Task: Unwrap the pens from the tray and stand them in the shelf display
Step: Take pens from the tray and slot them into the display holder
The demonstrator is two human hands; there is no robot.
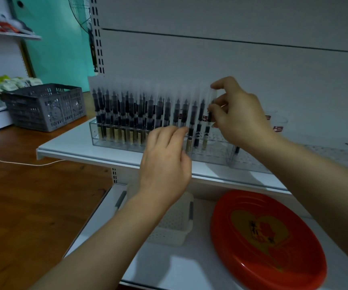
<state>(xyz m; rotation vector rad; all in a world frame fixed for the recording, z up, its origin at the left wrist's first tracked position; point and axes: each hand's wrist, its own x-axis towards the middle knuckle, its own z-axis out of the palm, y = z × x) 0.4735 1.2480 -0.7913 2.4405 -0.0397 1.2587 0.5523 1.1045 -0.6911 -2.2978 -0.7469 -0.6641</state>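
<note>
Right hand (238,109): thumb and forefinger pinched on the clear cap of a pen (210,114) at the right end of the row; other fingers curled beside the barrel.

Left hand (166,155): fingers loosely bent and close together, tips against the front of the clear display rack (110,141), just left of the held pen; whether they grip a pen cannot be told.

Display rack: transparent box on the white upper shelf (68,147), filled from its left end with upright dark pens (131,114) under frosted caps; the stretch right of the held pen shows bare holes.

Below the rack: red tray (267,239) with a gold heart, on the lower shelf; no pens visible in it. A white perforated basket (177,225) stands left of the tray, partly behind the left forearm.

Left of the rack: grey slotted crate (45,106) on a wooden surface, a pale cord (22,163) trailing in front of it.
</note>
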